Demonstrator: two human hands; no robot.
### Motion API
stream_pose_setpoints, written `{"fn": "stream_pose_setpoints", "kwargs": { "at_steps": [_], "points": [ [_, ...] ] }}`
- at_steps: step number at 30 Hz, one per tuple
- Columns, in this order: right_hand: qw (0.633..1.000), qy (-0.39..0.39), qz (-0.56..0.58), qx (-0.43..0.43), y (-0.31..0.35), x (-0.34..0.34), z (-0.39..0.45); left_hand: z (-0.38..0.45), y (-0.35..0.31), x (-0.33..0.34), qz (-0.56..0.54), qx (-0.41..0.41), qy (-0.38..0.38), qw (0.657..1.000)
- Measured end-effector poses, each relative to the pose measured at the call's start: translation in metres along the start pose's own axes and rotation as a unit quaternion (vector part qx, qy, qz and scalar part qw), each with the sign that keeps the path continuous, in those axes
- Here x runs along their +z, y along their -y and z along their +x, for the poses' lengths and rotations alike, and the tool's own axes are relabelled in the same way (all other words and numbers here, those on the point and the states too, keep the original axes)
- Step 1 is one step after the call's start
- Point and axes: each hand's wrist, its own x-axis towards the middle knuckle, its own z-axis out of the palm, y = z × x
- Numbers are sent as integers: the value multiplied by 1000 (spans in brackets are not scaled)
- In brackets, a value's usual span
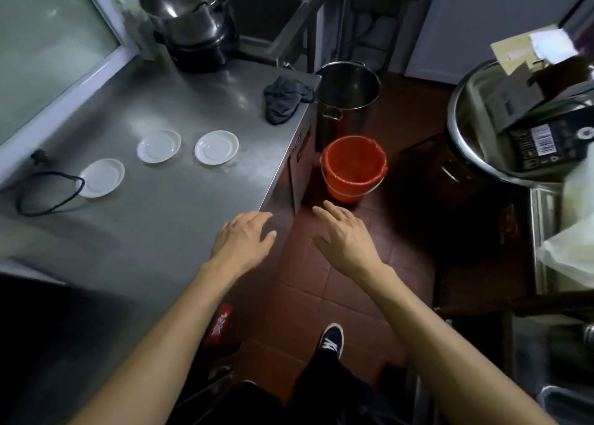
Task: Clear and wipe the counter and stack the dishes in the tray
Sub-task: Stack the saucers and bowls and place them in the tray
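Both hands point(244, 238) point(347, 236) empty, fingers loosely spread — steel counter point(167, 231) left, tiled floor point(337, 283) beneath.

Three white saucers point(158, 146) on a grey steel counter point(180, 199) (orange bucket point(353, 167) beside).

Three white saucers point(159, 146) and a grey cloth point(284, 100) on steel counter point(167, 219).

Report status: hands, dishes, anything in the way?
Left hand and right hand open, empty. Three saucers unstacked on counter. Rag untouched. Black cable overlaps nearest saucer.
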Motion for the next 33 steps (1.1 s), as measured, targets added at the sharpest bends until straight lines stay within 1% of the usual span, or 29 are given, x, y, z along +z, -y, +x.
{"fn": "stream_pose_setpoints", "kwargs": {
  "at_steps": [5,11,16,20,24,29,33],
  "points": [
    [999,34,0,-17,-23,-6,35,25,-3,3,-13,-35,-6,999],
    [996,69,1,-48,-18,7,84,46,15,2,-24,-84,-3,996],
    [990,111,-28,-84,8,27,142,70,58,9,-47,-117,-16,992],
    [982,154,-69,-84,33,33,183,95,98,12,-91,-148,-41,984],
    [968,202,-106,-103,57,43,224,120,131,10,-120,-172,-55,976],
    [963,205,-106,-140,93,57,281,150,167,-12,-106,-184,-61,975],
    [955,225,-105,-164,114,73,319,162,191,-15,-110,-204,-66,970]
  ]
}}
